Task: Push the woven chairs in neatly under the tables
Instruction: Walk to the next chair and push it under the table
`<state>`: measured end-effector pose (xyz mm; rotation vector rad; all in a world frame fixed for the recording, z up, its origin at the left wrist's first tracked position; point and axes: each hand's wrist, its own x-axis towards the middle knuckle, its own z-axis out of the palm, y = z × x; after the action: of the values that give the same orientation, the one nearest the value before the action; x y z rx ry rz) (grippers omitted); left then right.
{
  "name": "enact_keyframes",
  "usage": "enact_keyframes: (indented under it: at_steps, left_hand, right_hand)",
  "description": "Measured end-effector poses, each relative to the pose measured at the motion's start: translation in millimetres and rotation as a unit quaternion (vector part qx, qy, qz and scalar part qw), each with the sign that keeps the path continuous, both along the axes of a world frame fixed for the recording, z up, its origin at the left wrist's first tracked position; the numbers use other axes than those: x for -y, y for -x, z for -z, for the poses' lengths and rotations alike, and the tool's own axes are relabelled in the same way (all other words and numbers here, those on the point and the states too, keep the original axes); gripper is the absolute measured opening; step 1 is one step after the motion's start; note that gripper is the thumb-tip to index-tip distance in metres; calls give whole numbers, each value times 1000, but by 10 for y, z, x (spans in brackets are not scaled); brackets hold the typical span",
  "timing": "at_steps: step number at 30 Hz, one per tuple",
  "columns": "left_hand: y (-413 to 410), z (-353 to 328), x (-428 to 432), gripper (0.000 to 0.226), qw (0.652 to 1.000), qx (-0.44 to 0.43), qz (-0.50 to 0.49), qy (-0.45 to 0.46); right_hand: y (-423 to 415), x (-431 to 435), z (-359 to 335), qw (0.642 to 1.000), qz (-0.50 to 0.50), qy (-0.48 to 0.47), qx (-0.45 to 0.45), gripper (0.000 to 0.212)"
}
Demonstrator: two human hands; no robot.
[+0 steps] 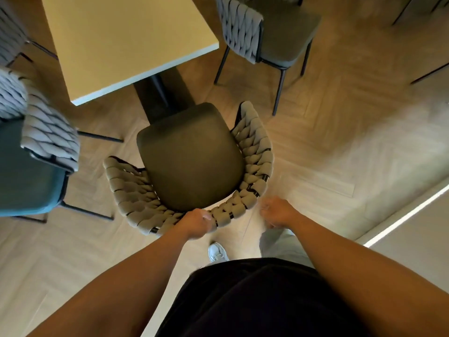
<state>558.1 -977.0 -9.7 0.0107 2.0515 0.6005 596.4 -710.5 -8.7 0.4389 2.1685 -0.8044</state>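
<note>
At backrest rim of woven chair (pixel 189 156): your left hand (pixel 194 223) grips woven top, fingers curled over it. Right hand (pixel 277 211) just beside rim, curled, blurred; cannot tell if it holds anything. Seat out from under table (pixel 126 40), front edge near pedestal (pixel 167 93), chair skewed to table edge. Judgement: both hands on rim, square chair, push straight and slow. Pale herringbone wood floor (pixel 340 142); legs likely slide. Teal chair (pixel 26 171) left, second woven chair (pixel 264 37) right.
</note>
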Motion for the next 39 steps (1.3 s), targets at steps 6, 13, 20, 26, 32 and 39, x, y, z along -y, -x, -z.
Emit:
enact_keyframes:
  at_steps: [6,13,20,26,32,39]
  left_hand:
    - [442,12,-984,31,999,20,40,-4]
    - [1032,-23,-2336,38,998,34,54,11]
    - [1689,-189,-3502,20,999,8,10,-34]
    - [2590,-27,-4012,19,1000,7,7,-8]
    - [3755,193,-4499,29,1000,-2,-16,2]
    - [5284,42,-4997,21,999,-1,-22,28]
  right_hand:
    - [147,-932,57,999,48,6,17,30]
    - [471,-2514,-80,998,60,0,26,26]
    - [915,-3913,-159,994,102,-23,29,19]
    - [1822,-4533,-64,994,99,-13,33,33]
    - [3226,-5058,-47,997,80,-3,6,34]
    - [4585,-5855,-216,994,108,-1,-12,29]
